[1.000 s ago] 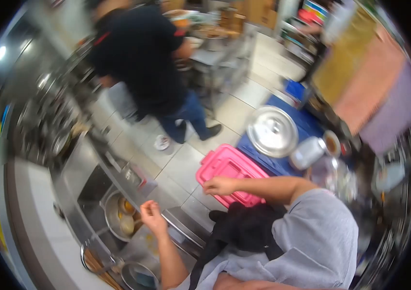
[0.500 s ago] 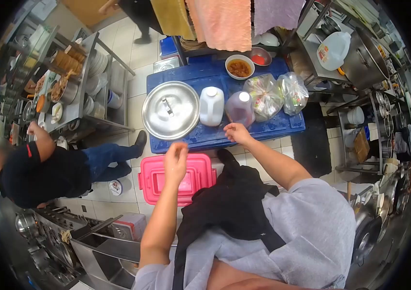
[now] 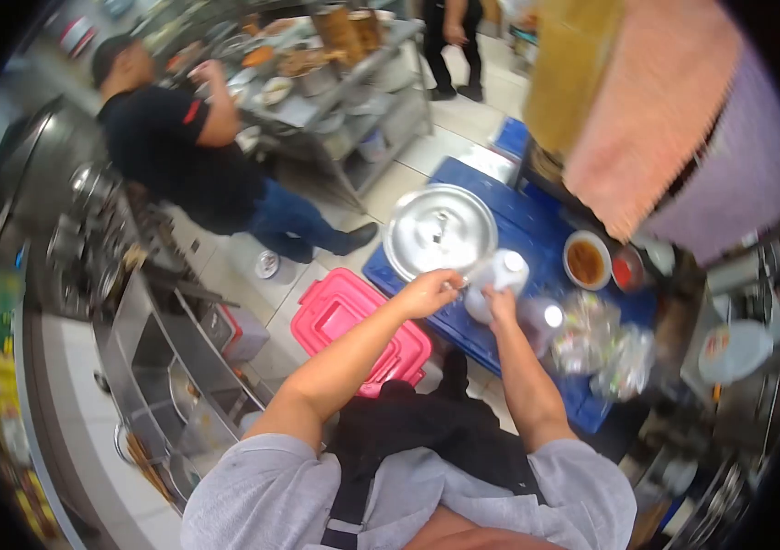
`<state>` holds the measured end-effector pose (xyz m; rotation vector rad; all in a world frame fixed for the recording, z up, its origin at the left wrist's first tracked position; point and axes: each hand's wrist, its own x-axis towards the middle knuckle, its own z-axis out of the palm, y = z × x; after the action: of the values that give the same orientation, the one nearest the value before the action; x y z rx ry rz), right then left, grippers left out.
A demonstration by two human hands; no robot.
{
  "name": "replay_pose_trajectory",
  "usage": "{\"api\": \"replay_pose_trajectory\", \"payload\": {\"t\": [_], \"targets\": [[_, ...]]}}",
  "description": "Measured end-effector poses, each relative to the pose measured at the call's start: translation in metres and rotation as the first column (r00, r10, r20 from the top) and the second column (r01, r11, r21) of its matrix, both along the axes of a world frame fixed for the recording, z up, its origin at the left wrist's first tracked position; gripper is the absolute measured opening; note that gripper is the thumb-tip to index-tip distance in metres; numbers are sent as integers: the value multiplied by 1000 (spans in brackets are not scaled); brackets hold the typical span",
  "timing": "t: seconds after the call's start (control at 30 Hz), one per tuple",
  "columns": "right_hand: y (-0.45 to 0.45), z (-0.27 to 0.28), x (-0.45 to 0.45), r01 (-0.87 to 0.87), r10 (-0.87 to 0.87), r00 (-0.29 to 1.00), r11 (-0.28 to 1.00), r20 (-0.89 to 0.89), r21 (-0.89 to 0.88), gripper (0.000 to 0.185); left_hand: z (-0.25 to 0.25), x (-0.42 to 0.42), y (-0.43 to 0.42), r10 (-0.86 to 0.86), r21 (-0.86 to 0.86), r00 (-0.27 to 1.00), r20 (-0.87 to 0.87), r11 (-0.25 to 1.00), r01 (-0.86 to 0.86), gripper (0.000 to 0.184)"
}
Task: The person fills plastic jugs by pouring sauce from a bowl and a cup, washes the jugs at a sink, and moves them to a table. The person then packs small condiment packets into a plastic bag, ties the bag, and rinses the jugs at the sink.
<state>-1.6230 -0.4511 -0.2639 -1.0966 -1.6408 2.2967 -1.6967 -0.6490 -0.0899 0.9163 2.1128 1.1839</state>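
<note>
My left hand (image 3: 433, 293) is held over the front edge of the blue table (image 3: 450, 321), near a round steel lid (image 3: 440, 234). Its fingers are bent together in a pinch; a faint see-through edge shows beside them, too blurred to name. My right hand (image 3: 502, 310) is in front of a white plastic jug (image 3: 511, 268), fingers drawn together; whether it touches the jug I cannot tell. Just right of that hand stands a jug of purplish liquid with a white cap (image 3: 552, 317).
Clear bags of packets (image 3: 586, 328) and a bowl of brown food (image 3: 586, 260) are on the table. A pink lidded bin (image 3: 367, 335) sits on the floor at my left. A co-worker (image 3: 193, 151) stands at the prep shelf; cloths (image 3: 656, 101) hang at upper right.
My view has turned left, so the table appears shifted right and tilted. My hands have come closer together, the right moving from the purplish jug to the white one.
</note>
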Motion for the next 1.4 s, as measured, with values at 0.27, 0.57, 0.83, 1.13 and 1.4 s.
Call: {"api": "replay_pose_trajectory", "payload": {"t": [0.27, 0.57, 0.83, 1.13, 1.4], "targets": [[-137, 205, -12, -613, 646, 763, 724, 2, 316, 17, 39, -3, -311, 816, 219, 570, 93, 542, -811, 23], [-443, 337, -38, -948, 920, 200, 269, -338, 172, 21, 70, 92, -568, 910, 460, -16, 414, -225, -859, 23], [-753, 348, -35, -999, 714, 27, 51, -700, 14, 18, 10, 194, -788, 618, 307, -414, 668, -736, -604, 17], [-988, 198, -6, -880, 847, -364, -176, -388, 441, 24, -10, 217, -876, 594, 213, -558, 580, -772, -599, 37], [-1015, 134, 33, -571, 893, -449, -307, 23, 761, 39, -19, 230, -876, 698, 289, -511, 502, -692, -662, 46]]}}
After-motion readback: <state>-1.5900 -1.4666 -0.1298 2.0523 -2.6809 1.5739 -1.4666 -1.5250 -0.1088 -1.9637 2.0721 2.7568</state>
